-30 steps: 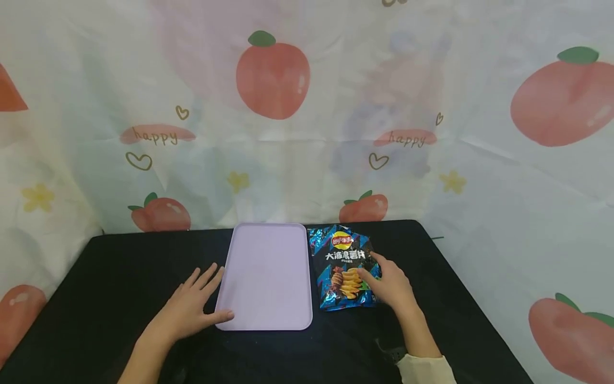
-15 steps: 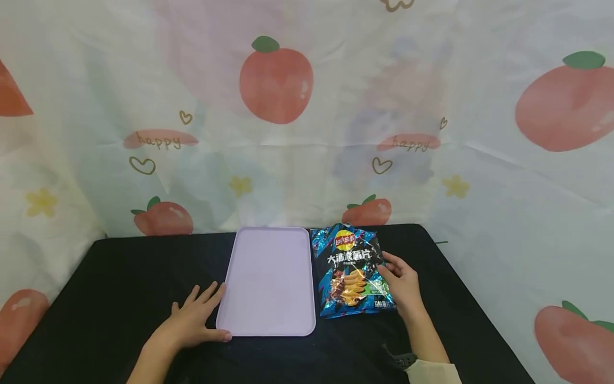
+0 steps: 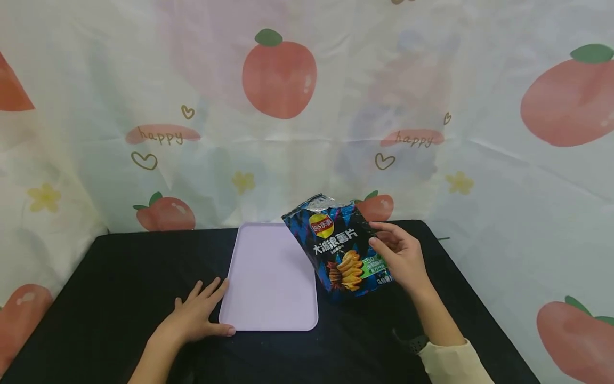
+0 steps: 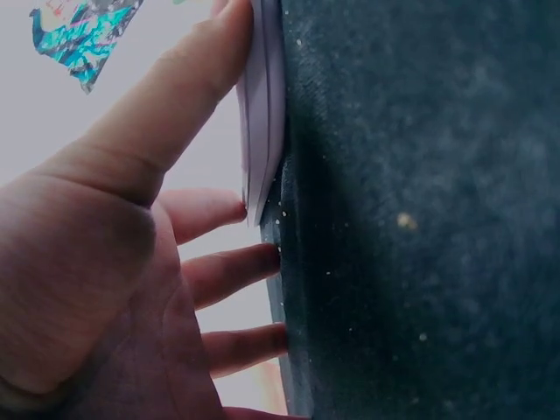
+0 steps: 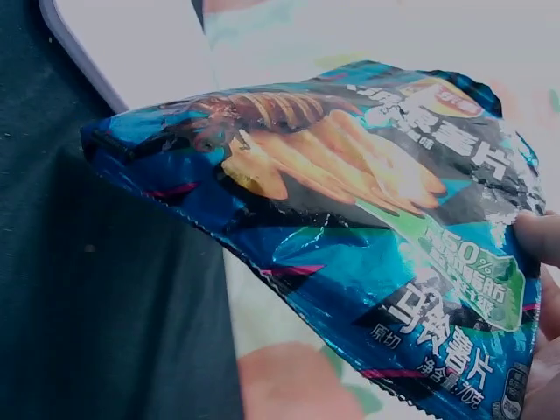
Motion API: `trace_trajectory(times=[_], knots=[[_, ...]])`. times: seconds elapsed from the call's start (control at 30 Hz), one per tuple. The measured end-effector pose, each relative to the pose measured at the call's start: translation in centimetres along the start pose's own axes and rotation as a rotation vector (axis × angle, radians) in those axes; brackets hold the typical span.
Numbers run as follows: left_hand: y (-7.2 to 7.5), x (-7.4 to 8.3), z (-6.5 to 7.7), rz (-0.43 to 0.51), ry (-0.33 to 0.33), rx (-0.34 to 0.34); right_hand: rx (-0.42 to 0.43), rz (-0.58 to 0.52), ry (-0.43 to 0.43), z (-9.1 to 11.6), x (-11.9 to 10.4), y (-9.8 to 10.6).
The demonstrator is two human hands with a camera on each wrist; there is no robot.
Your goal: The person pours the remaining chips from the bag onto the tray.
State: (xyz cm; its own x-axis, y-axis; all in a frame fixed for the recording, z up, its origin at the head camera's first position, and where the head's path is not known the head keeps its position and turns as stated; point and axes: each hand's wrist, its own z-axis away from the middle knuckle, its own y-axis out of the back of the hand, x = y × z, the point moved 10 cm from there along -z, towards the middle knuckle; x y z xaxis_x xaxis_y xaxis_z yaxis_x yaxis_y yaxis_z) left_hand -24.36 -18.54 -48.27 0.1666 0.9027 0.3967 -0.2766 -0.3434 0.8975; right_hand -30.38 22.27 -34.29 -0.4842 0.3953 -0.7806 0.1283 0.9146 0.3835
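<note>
A blue and black bag of potato chips (image 3: 342,250) is held up off the table, tilted to the left, its torn silvery top over the tray's far right corner. My right hand (image 3: 403,256) pinches its right edge between thumb and fingers, as the right wrist view also shows with the chip bag (image 5: 350,201) across it. The pale purple tray (image 3: 268,288) lies flat at the middle. At its near left corner my left hand (image 3: 194,314) rests with fingers spread, thumb and fingertips touching the rim. In the left wrist view the thumb (image 4: 166,105) lies along the tray's edge (image 4: 262,114).
The black-covered table (image 3: 153,266) extends to both sides of the tray. Behind it hangs a pale curtain (image 3: 336,106) printed with peaches and hearts. Small light crumbs dot the cloth near the left hand.
My right hand has taken hold of the chip bag, lifted it from the table and tilted it left toward the tray. The left hand stays at the tray's near left corner.
</note>
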Motion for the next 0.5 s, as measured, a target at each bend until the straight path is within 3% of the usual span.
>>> trace_trajectory(times=[0.2, 0.5], knots=[[0.0, -0.2, -0.3, -0.021, 0.009, 0.005, -0.134, 0.143, 0.187, -2.4, -4.2, -2.1], [-0.4, -0.4, -0.4, -0.021, 0.03, -0.01, -0.363, 0.206, 0.311, -4.1, -7.5, -6.0]])
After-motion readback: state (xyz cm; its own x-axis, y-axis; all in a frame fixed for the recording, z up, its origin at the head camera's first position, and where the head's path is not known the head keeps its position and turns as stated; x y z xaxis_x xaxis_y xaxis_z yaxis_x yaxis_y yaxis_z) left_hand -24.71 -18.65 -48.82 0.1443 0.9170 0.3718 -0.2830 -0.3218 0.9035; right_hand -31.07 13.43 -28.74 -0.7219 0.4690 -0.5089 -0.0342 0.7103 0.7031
